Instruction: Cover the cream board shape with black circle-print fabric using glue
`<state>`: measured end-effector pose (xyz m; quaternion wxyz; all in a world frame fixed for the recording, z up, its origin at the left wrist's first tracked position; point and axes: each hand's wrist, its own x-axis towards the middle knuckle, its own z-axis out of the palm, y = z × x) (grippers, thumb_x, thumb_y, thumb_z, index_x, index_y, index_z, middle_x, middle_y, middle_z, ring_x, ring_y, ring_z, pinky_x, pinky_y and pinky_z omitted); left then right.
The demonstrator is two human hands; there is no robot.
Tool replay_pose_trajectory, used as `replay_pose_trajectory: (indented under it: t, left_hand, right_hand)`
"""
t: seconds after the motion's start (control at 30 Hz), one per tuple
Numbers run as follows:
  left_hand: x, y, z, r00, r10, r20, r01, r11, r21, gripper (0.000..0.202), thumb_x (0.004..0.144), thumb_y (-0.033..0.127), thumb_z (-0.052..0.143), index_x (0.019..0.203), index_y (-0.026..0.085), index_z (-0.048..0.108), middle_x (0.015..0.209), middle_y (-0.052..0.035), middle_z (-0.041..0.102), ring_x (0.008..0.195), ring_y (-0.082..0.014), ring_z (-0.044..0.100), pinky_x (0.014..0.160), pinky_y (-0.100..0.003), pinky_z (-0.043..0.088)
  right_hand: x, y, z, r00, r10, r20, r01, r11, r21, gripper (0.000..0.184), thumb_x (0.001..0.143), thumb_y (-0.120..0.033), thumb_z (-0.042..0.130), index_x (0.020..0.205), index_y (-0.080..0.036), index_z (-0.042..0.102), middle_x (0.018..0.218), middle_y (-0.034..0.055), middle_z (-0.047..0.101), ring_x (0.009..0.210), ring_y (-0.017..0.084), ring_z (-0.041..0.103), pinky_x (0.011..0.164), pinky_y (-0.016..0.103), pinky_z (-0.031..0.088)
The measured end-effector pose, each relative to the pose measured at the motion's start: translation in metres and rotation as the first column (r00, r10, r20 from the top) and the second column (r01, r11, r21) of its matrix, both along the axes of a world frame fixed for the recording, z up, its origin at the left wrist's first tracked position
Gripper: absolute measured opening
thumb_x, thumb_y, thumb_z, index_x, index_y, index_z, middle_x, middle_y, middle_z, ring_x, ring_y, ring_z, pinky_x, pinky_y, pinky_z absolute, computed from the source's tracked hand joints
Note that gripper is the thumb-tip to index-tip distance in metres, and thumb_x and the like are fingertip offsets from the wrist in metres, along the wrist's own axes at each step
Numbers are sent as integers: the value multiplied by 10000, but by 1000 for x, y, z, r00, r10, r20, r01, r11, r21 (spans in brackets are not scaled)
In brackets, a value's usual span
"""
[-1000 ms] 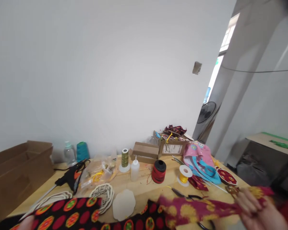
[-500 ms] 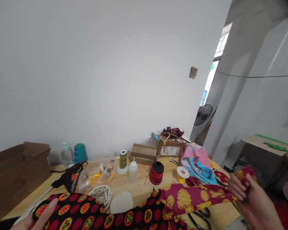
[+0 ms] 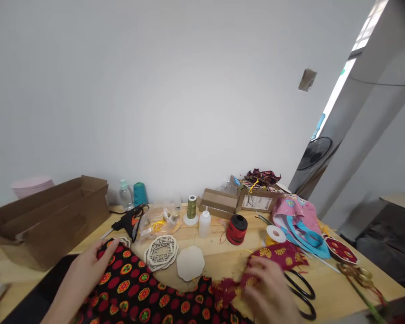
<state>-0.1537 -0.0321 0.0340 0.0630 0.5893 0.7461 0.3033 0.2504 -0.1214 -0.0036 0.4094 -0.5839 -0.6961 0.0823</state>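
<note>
A black cloth [image 3: 143, 292] with red dots and bright flower medallions spreads across the near edge of the table. My left hand [image 3: 83, 274] grips its upper left corner between thumb and fingers. A crimson cloth [image 3: 280, 254] with gold motifs lies against its right end. My right hand [image 3: 270, 290], blurred by motion, has its bent fingers around a gathered part of the crimson cloth. Black-handled scissors [image 3: 303, 292] lie just right of that hand, their blades hidden. Beyond the black cloth are pale cut-out lattice pieces [image 3: 162, 251] and a plain scalloped disc [image 3: 191, 262].
At the left stands a long cardboard box [image 3: 60, 225], with a glue gun [image 3: 124, 222] beside it. A white squeeze bottle [image 3: 204, 223], red thread spool [image 3: 236, 229] and yellow spool [image 3: 275, 234] stand mid-table. Pink and blue fabric [image 3: 297, 216] is piled at right.
My right hand has come left and inward, lowering the crimson cloth from its stretched position onto the table. My left hand still holds the black cloth. The view has turned left.
</note>
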Motion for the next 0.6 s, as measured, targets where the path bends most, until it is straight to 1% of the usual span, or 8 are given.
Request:
replay_pose_trajectory:
  t: [0.03, 0.13, 0.2, 0.23, 0.3, 0.4, 0.5, 0.6]
  left_hand:
    - [2, 0, -1, 999, -31, -36, 30, 999, -32, 376, 733, 489, 431, 809, 164, 604, 650, 45, 649, 745, -208, 613, 624, -204, 413]
    - [11, -4, -6, 984, -79, -159, 66, 994, -86, 358, 790, 455, 345, 894, 168, 533, 723, 4, 619, 743, -216, 593, 636, -250, 417]
    - [27, -14, -13, 945, -87, -316, 104, 994, 39, 355, 786, 421, 386, 957, 138, 516, 840, -74, 605, 816, -245, 562, 693, -308, 411]
    - [39, -22, -18, 914, -36, -404, 107, 983, 152, 353, 778, 406, 406, 952, 126, 532, 909, -122, 583, 852, -276, 539, 720, -357, 398]
    - [70, -40, -29, 885, -138, -445, 279, 921, 270, 280, 774, 385, 434, 841, 153, 575, 880, -121, 589, 845, -265, 537, 722, -363, 393]
    - [126, -63, -44, 718, -523, -460, 638, 759, 133, 304, 708, 488, 496, 615, 209, 575, 612, -28, 614, 604, -203, 559, 617, -333, 395]
    - [169, -66, -48, 685, -551, -477, 674, 728, 126, 452, 602, 628, 502, 512, 189, 564, 488, -40, 610, 520, -217, 559, 613, -380, 373]
    - [183, -56, -44, 591, -599, -540, 748, 657, 89, 284, 701, 381, 536, 502, 182, 572, 435, -30, 601, 463, -185, 543, 551, -342, 339]
  right_hand:
    - [-16, 3, -2, 982, 152, 114, -141, 985, -95, 203, 648, -291, 652, 832, -217, 612, 1041, 76, 561, 997, 244, 474, 843, 354, 377]
    - [-47, 12, -3, 912, 316, 260, -238, 926, -293, 143, 648, -243, 666, 783, -227, 620, 890, 24, 612, 880, 199, 515, 774, 292, 383]
    - [-54, 17, -1, 905, 345, 250, -245, 902, -357, 28, 711, -184, 600, 710, -211, 604, 773, -3, 611, 785, 158, 533, 705, 245, 384]
    - [-54, 18, 1, 911, 347, 222, -249, 893, -375, 73, 739, -155, 557, 694, -204, 589, 746, -10, 606, 749, 142, 537, 673, 226, 384]
    - [-55, 18, 5, 933, 326, 155, -246, 888, -390, 105, 777, -140, 493, 722, -199, 560, 751, -12, 602, 715, 127, 539, 636, 204, 383]
    - [-59, 16, 19, 944, 311, 105, -254, 894, -370, 103, 821, -192, 439, 769, -212, 525, 771, -14, 597, 718, 127, 532, 629, 197, 380]
    - [-63, 15, 43, 926, 343, 161, -269, 894, -358, 103, 828, -212, 425, 775, -226, 512, 742, -24, 594, 662, 124, 523, 577, 195, 363]
    - [-60, 13, 71, 885, 361, 295, -247, 899, -361, 111, 812, -265, 450, 733, -233, 521, 690, -26, 595, 603, 129, 514, 511, 206, 324]
